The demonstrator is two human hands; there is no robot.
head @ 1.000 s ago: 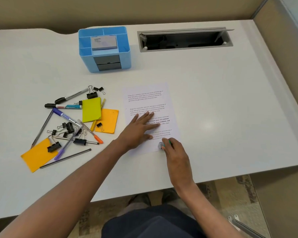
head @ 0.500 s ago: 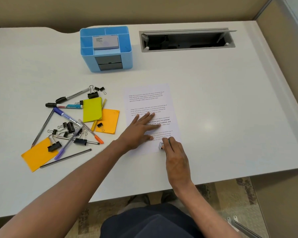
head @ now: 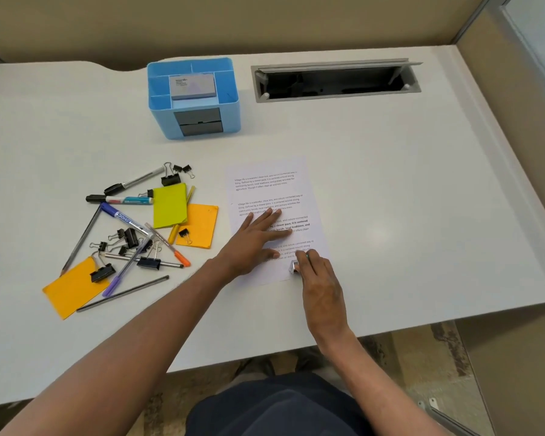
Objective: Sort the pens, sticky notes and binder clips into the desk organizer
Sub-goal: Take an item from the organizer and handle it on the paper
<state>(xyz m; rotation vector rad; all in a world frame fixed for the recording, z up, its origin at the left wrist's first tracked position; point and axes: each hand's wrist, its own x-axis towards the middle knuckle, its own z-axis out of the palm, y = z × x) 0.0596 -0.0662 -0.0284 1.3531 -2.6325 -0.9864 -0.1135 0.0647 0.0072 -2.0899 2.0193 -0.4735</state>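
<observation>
Pressing flat, fingers spread, left hand [head: 255,239] on white printed sheet [head: 266,187]; right hand [head: 320,276] pinching small silvery item [head: 294,266], perhaps a clip. Sorting barely begun: pens [head: 128,200], yellow and orange sticky notes [head: 169,205], black binder clips [head: 148,262] heaped on white surface [head: 390,199]. Blue plastic desk organizer [head: 227,118] holding only a grey pad [head: 192,85].

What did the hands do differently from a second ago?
Almost nothing. The right hand slid slightly up the printed sheet, its fingers still pinching a small silvery thing; a green bit seen beside it earlier is now hidden. The left hand stays flat on the sheet. The pile of pens and clips and the blue organizer are untouched.
</observation>
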